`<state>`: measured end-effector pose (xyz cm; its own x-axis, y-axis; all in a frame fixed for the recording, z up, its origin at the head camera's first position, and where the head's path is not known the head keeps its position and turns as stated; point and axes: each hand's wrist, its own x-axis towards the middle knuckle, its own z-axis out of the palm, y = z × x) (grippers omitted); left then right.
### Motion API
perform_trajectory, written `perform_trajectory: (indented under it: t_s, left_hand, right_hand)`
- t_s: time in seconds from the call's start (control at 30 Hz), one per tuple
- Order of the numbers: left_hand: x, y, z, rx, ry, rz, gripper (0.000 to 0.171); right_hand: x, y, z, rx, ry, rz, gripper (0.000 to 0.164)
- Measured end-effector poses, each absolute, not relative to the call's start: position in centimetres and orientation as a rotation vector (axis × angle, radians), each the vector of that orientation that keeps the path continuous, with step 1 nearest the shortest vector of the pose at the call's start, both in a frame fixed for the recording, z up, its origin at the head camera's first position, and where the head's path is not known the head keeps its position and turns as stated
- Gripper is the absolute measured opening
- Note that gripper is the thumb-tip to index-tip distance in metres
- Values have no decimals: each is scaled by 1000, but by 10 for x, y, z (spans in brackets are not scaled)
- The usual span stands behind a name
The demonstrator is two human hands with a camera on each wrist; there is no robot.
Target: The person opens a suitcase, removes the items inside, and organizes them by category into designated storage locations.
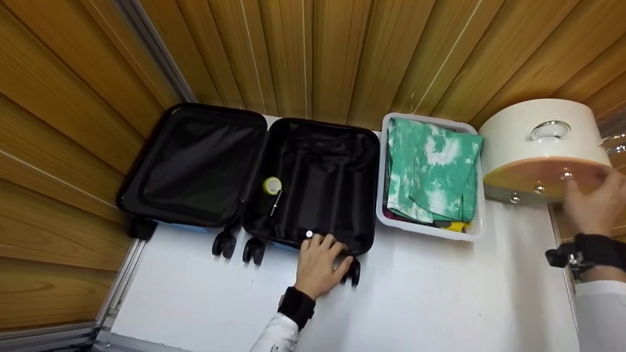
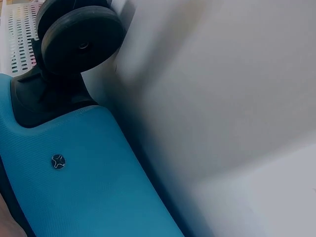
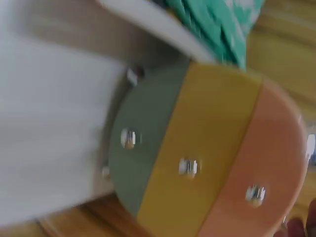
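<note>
My left hand (image 1: 320, 266) rests on the front rim of an open black-lined suitcase (image 1: 337, 161), its fingers over the edge. Beside its fingertips is a small white round spot (image 1: 309, 234). In the left wrist view, the suitcase's blue outer side (image 2: 98, 173) and a black wheel (image 2: 84, 44) show, with little of the hand. A yellow-green round tin (image 1: 272, 185) and a black pen-like stick (image 1: 275, 203) lie inside the case. At the far right, my blurred right hand (image 1: 594, 203) is by the front of a round cream drawer box (image 1: 538, 127) with silver knobs, holding nothing visible.
Left of it lies the suitcase's other half (image 1: 195, 161). A white plastic basket (image 1: 430, 230) stands between case and drawer box, holding folded green-and-white cloth (image 1: 435, 166). Wood-look panels (image 1: 332, 58) rise behind the white table (image 1: 440, 293).
</note>
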<state>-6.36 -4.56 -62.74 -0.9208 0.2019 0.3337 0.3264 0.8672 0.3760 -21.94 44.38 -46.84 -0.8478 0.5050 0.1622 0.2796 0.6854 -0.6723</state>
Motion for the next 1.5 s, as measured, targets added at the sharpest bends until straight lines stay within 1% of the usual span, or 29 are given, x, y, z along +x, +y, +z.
perform_trajectory:
  t_s: [0.1,0.23,0.33,0.5,0.63,0.8,1.0,1.3,1.5]
  left_hand:
    - [-64,-48,-626,-398,-2754,-605,20]
    - [-64,-49,-625,-394,-2742,-584,20]
    - [-64,-49,-625,-402,-2736,-579,20]
    - [-65,-49,-628,-401,-2765,-589,20]
    - [-63,-45,-626,-405,-2785,-597,20]
    - [-62,-46,-625,-410,-2791,-597,21]
    - [-64,-48,-625,-420,-2796,-599,24]
    - [-66,-47,-628,-431,-2804,-571,27]
    - [-63,-49,-625,-437,-2813,-591,29]
  right_hand:
    - [-229,466,-462,-674,-2696,918,82]
    - [-240,479,-465,-529,-2852,837,92]
    - [-244,478,-469,-506,-2910,751,92]
    - [-252,467,-476,-612,-2881,668,83]
    - [-234,469,-477,-664,-2810,719,84]
    - [-209,469,-476,-667,-2793,744,86]
    - [-170,463,-477,-737,-2806,610,87]
    - [-74,448,-489,-819,-2666,548,88]
    - [-15,424,-496,-839,-2580,547,90]
